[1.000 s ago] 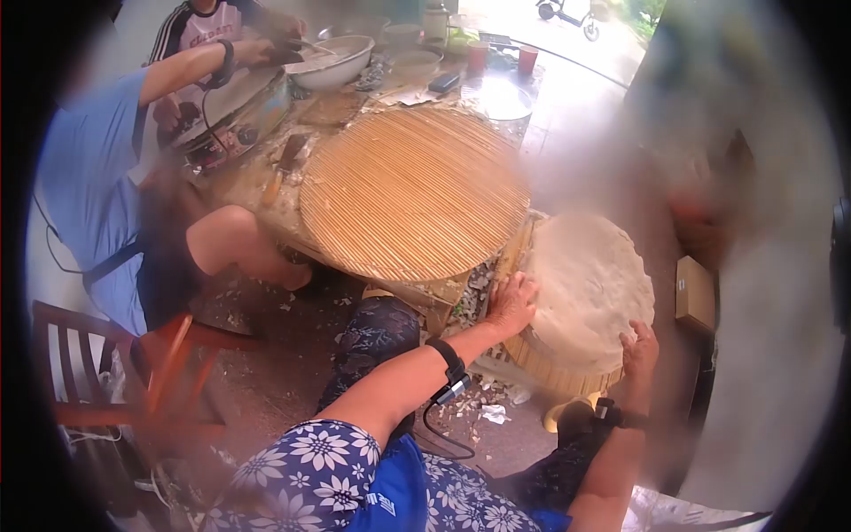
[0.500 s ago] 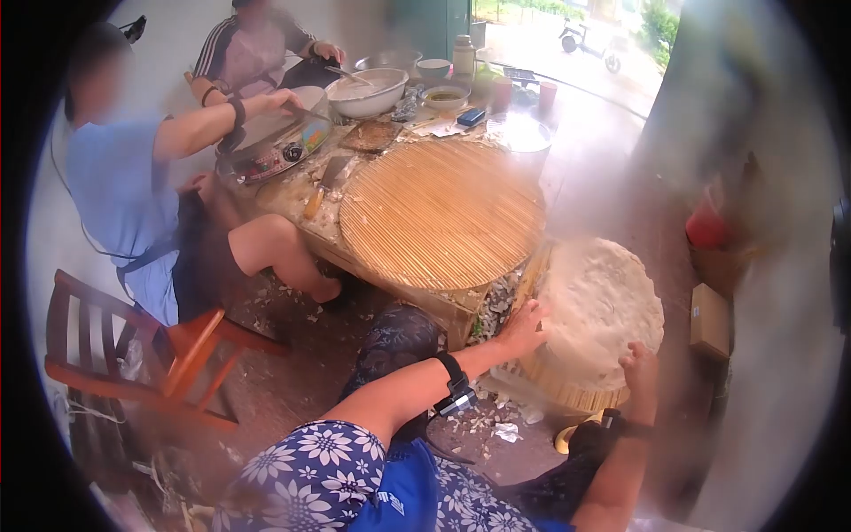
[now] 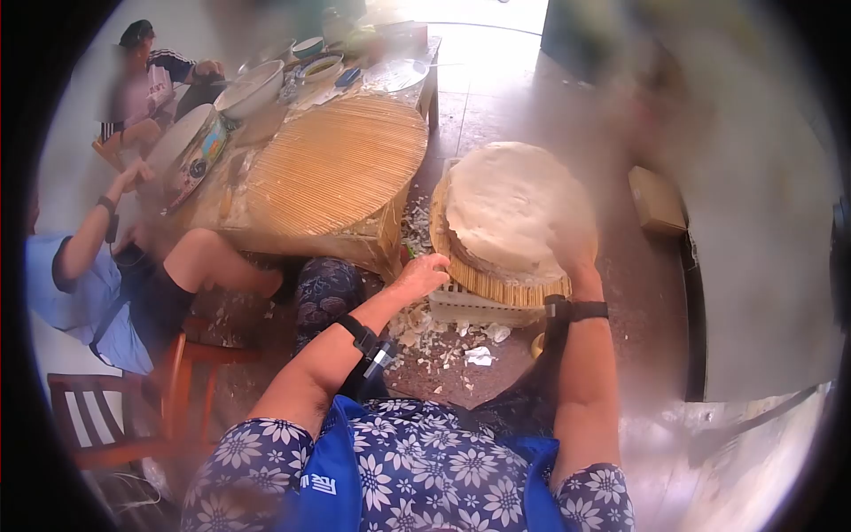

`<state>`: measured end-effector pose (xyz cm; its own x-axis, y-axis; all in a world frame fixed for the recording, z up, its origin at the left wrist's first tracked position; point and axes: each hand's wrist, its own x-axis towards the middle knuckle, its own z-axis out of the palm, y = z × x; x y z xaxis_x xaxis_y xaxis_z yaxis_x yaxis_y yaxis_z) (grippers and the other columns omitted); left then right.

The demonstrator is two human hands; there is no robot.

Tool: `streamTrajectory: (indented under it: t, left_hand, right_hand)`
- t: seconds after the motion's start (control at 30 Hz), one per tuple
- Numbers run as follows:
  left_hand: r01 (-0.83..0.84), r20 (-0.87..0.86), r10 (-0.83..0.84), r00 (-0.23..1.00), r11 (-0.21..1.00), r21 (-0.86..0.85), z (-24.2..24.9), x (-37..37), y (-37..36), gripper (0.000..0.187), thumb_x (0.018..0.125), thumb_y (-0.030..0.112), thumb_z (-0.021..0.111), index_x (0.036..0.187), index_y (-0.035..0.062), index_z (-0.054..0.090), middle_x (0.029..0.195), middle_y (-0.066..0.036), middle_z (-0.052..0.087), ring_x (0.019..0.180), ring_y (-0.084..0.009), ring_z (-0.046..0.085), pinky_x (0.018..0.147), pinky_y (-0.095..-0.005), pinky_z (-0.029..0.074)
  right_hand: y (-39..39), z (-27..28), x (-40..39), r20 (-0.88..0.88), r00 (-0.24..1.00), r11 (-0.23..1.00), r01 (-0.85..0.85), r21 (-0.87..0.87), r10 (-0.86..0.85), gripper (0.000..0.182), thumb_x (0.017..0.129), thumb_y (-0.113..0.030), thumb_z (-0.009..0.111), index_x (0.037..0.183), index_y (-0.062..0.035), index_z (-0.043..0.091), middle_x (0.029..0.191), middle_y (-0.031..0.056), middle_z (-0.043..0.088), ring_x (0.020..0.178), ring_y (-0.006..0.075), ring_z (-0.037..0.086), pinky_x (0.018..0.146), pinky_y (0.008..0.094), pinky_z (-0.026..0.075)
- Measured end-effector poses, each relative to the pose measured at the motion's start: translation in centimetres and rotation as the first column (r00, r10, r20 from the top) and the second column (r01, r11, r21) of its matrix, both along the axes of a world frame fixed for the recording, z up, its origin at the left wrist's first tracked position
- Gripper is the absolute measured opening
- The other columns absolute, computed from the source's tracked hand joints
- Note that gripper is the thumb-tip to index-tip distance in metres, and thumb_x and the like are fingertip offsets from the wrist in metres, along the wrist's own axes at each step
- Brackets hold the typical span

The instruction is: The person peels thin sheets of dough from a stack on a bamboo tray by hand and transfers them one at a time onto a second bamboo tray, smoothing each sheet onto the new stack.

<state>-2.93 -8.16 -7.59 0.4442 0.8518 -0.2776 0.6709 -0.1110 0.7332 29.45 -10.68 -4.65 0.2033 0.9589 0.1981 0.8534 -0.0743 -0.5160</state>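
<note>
Steady the round slatted tray [image 3: 510, 288] by its rim with left hand [image 3: 423, 276], guide dough sheet [image 3: 510, 206] lightly at its edge with right hand [image 3: 578, 259]; cannot tell either grip's closure.

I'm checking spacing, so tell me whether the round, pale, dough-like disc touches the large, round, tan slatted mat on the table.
Apart: the head view shows a gap, with pale scraps visible in it, between the dough-like disc and the large slatted mat.

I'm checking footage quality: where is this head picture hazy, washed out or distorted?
In the head view, haze veils the right hand and right edge of the pale round slab; the left hand looks clearer; the floor near the top is washed out; dark curved borders suggest a wide lens.
</note>
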Motion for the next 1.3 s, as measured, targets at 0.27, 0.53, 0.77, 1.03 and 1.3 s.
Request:
streamTrajectory:
  t: [0.27,0.53,0.77,1.03,1.3]
  left_hand:
    - [0.142,-0.075,-0.127,0.989,0.957,0.254,0.4,3.0,-1.8,0.054,0.078,0.015,0.062,0.129,0.0072,0.044,0.130,-0.017,0.048,0.120,-0.0309,0.046,0.100,-0.0367,0.038]
    - [0.283,-0.271,-0.146,0.952,0.761,0.584,-0.1,8.0,-1.2,0.059,0.078,0.008,0.059,0.133,0.0113,0.040,0.141,-0.017,0.033,0.131,-0.0354,0.033,0.107,-0.0439,0.029]
    - [0.462,-0.438,-0.239,0.867,0.714,0.526,-0.3,9.2,-0.6,0.060,0.075,0.007,0.060,0.132,0.0128,0.041,0.138,-0.011,0.038,0.131,-0.0334,0.032,0.107,-0.0457,0.026]
    - [0.488,-0.413,-0.303,0.859,0.728,0.482,0.1,9.1,-0.1,0.061,0.073,0.006,0.060,0.131,0.0124,0.040,0.135,-0.011,0.040,0.128,-0.0321,0.035,0.106,-0.0445,0.029]
    - [0.596,-0.455,-0.418,0.786,0.708,0.380,1.9,7.9,1.4,0.057,0.073,0.008,0.061,0.127,0.0104,0.043,0.133,-0.011,0.042,0.126,-0.0290,0.038,0.104,-0.0424,0.032]
  right_hand:
    - [-1.8,2.0,0.7,-0.087,0.993,0.991,0.094,0.090,-0.086,0.028,0.076,-0.016,0.061,0.102,-0.0061,0.065,0.093,0.0186,0.066,0.090,0.0335,0.063,0.079,0.0402,0.049]
    - [-3.1,1.9,0.9,-0.241,0.969,0.995,-0.077,-0.061,0.060,0.023,0.076,-0.013,0.063,0.097,-0.0062,0.068,0.092,0.0179,0.067,0.087,0.0321,0.064,0.079,0.0375,0.050]
    - [-2.6,-1.0,0.1,-0.145,0.973,0.963,-0.204,-0.174,0.179,0.021,0.078,-0.009,0.061,0.098,-0.0083,0.068,0.096,0.0176,0.066,0.090,0.0316,0.064,0.080,0.0357,0.049]
    - [-2.6,-1.5,0.1,-0.110,0.976,0.957,-0.205,-0.206,0.185,0.024,0.075,-0.008,0.058,0.096,-0.0112,0.069,0.095,0.0176,0.066,0.093,0.0320,0.063,0.082,0.0363,0.049]
    - [-1.7,-0.9,-0.7,-0.025,0.979,0.949,-0.202,-0.242,0.202,0.018,0.075,-0.015,0.059,0.090,-0.0122,0.070,0.090,0.0166,0.067,0.088,0.0340,0.063,0.078,0.0397,0.049]
